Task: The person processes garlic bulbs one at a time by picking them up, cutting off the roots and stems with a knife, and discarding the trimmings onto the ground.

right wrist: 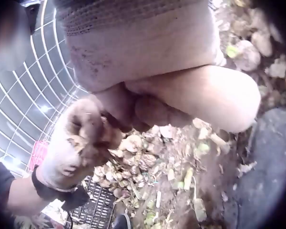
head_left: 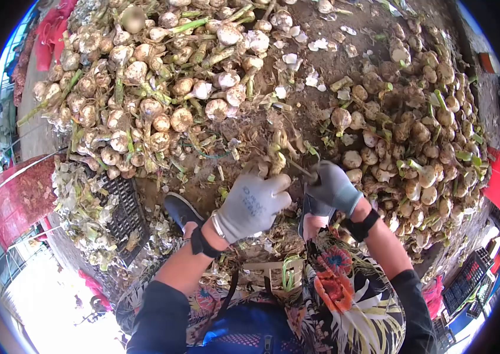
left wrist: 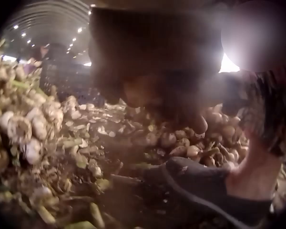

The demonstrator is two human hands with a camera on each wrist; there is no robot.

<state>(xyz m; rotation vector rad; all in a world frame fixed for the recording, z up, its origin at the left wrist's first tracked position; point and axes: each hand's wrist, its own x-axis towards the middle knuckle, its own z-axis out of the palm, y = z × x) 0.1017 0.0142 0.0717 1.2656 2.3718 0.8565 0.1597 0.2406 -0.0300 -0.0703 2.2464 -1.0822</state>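
Note:
My left hand (head_left: 253, 203), in a grey-white glove, grips a garlic plant whose dry stalk and roots (head_left: 278, 154) stick out past the fingers. Most of its bulb is hidden by the glove. Close on the right, my gloved right hand (head_left: 334, 187) has its fingers curled round a thin, long piece (head_left: 302, 169) that points at the garlic; I cannot tell whether it is a blade or a stalk. In the right wrist view the right fingers (right wrist: 205, 95) hide what they hold, and the left hand (right wrist: 74, 143) appears beyond with curled fingers.
A large heap of garlic with stalks (head_left: 150, 88) lies at left, and a pile of trimmed bulbs (head_left: 415, 147) at right. Loose skins and stalk bits cover the ground between. A black crate (head_left: 123, 215) stands at lower left; a shoe (head_left: 182, 211) is beside the left hand.

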